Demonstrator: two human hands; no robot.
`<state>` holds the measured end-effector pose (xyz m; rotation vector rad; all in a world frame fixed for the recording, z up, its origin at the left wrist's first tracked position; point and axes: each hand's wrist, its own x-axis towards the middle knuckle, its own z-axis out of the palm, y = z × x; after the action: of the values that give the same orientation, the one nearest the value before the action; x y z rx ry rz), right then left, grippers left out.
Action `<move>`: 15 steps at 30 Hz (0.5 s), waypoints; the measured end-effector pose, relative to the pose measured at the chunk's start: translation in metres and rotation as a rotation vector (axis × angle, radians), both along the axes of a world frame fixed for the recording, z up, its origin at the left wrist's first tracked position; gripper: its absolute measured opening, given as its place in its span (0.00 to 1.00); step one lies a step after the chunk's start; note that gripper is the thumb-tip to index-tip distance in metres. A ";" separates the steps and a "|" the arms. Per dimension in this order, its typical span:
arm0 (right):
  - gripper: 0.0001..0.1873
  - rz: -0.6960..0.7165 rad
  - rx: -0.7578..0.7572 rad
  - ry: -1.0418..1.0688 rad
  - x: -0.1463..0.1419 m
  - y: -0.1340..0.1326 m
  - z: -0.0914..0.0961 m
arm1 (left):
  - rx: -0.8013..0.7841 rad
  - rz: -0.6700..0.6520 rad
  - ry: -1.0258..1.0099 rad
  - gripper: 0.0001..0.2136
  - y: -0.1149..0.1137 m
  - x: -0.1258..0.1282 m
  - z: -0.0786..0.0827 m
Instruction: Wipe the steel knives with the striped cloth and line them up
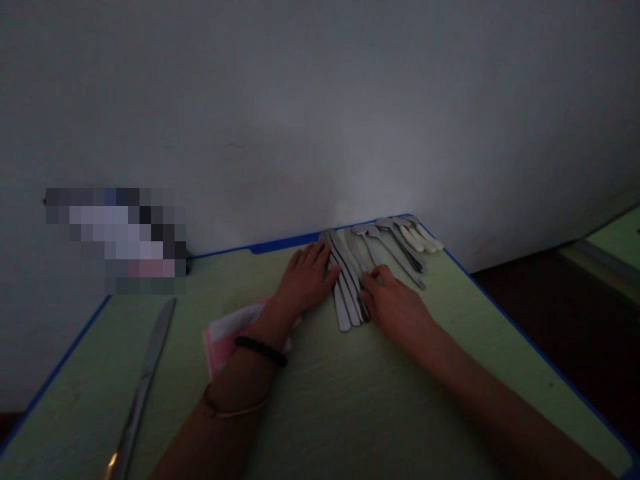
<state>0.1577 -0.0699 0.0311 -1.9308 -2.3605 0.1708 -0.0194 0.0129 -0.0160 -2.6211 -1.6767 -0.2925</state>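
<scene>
My left hand lies palm down with fingers outstretched, touching the left side of a fanned row of metal cutlery. At the right side of that row, the fingers of my right hand are curled in on a flat metal cutlery piece, which looks like a table knife; the fingers hide its near part. Metal spoons lie just beyond my right hand. Farther right are several white-handled pieces of cutlery. A folded pink and white cloth sits partly under my left wrist.
A large knife lies along the left of the green table, which has a blue edge. The far edge meets a pale wall. At the back left is a pixelated object. Another green surface shows at far right.
</scene>
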 end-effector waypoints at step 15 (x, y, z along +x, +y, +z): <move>0.21 0.001 0.001 -0.025 0.000 0.001 -0.002 | 0.016 0.131 0.004 0.31 -0.009 0.004 0.007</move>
<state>0.1581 -0.0692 0.0291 -1.9427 -2.3764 0.1464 -0.0152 0.0042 -0.0088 -2.4845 -1.8256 -0.2959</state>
